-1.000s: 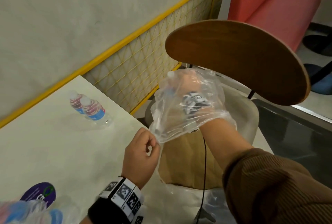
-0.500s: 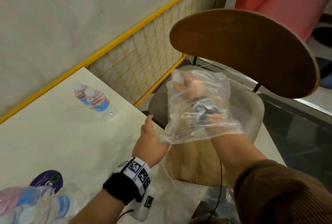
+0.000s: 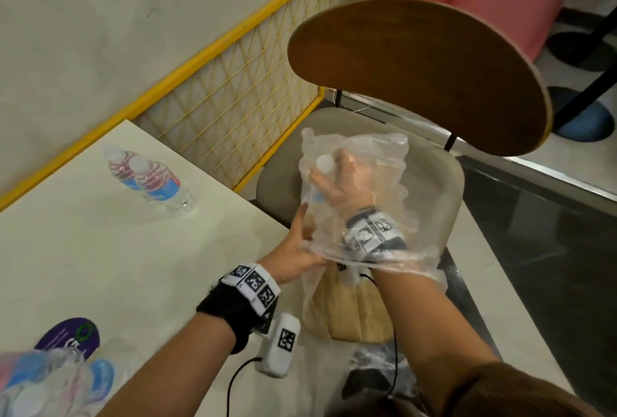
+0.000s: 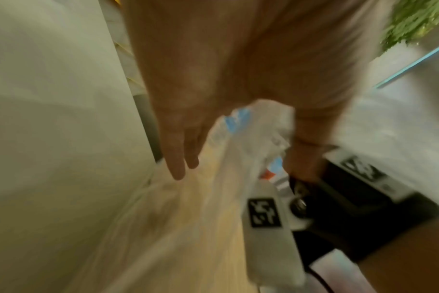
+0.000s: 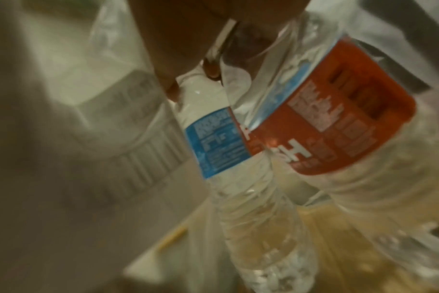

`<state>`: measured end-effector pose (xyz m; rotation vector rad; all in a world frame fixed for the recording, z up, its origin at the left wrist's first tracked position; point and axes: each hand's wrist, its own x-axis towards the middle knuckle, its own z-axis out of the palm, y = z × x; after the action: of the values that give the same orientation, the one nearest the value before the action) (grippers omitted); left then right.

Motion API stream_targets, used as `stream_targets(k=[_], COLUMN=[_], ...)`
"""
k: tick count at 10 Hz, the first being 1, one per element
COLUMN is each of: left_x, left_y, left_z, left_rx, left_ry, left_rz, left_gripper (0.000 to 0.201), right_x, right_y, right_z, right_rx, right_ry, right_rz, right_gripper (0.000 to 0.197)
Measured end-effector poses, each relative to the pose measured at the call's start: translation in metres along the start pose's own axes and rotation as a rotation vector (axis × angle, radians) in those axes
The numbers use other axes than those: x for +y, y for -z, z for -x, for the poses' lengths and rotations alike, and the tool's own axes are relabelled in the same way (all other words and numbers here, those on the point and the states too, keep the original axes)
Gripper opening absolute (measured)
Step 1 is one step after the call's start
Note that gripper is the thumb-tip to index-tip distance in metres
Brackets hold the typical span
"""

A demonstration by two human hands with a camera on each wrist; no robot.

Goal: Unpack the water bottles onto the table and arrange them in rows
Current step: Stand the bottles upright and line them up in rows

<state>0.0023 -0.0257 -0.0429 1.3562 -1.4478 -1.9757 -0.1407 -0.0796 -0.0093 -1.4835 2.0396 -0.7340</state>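
Observation:
My right hand (image 3: 340,179) is deep inside a clear plastic bag (image 3: 384,162) held over the chair seat, and it grips two water bottles (image 3: 322,162) by their necks. The right wrist view shows one bottle's blue label side (image 5: 218,142) and the other's red label (image 5: 326,119). My left hand (image 3: 297,243) is at the bag's mouth, its fingers (image 4: 178,162) straight, with the plastic (image 4: 238,150) lying between thumb and fingers. Two bottles (image 3: 157,182) stand close together on the white table (image 3: 100,266).
A wooden-backed chair (image 3: 417,65) with a beige seat (image 3: 444,182) stands right of the table. A tan bag (image 3: 350,309) lies under my arms. A wrapped pack of bottles (image 3: 50,383) and a purple disc (image 3: 66,336) sit at the table's near left. Behind runs a yellow mesh fence (image 3: 233,99).
My left hand let go of its pinch on the bag's edge and moved to the bag's mouth with straight fingers. The right hand, still in the bag, has sunk toward the chair seat.

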Motion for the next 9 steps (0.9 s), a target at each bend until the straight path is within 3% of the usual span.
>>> stream_targets(k=[1, 2, 3, 4, 5, 6, 7, 8, 9], left_x=[0.015, 0.028, 0.019, 0.003, 0.005, 0.002, -0.043, -0.054, -0.004], left_y=[0.007, 0.014, 0.012, 0.002, -0.004, 0.0, 0.019, 0.022, 0.003], left_z=[0.016, 0.01, -0.009, -0.017, -0.013, -0.029, -0.077, -0.095, -0.066], left_rx=[-0.069, 0.16, 0.319, 0.226, 0.228, 0.299, 0.372, 0.409, 0.314], left_ry=[0.081, 0.149, 0.397, 0.568, 0.513, 0.475, 0.38, 0.416, 0.412], left_rz=[0.181, 0.32, 0.035, 0.097, 0.082, 0.083, 0.107, 0.116, -0.259], left_gripper=[0.108, 0.075, 0.067, 0.058, 0.021, 0.013, 0.035, 0.041, 0.039], right_x=[0.002, -0.001, -0.005, -0.011, -0.014, -0.013, -0.006, 0.002, 0.01], right_y=[0.013, 0.018, 0.009, 0.011, 0.017, 0.015, 0.012, 0.009, 0.008], right_z=[0.006, 0.013, 0.021, 0.024, 0.023, 0.032, 0.043, 0.047, 0.045], right_rx=[0.037, 0.051, 0.043, 0.077, 0.107, 0.112, 0.133, 0.197, 0.244], right_ry=[0.003, -0.019, -0.037, -0.066, -0.093, -0.084, -0.085, -0.058, -0.013], right_rz=[-0.056, -0.153, -0.234, -0.316, -0.337, -0.421, -0.543, -0.571, -0.593], right_gripper=[0.054, 0.053, 0.048, 0.037, 0.032, 0.04, 0.051, 0.044, 0.033])
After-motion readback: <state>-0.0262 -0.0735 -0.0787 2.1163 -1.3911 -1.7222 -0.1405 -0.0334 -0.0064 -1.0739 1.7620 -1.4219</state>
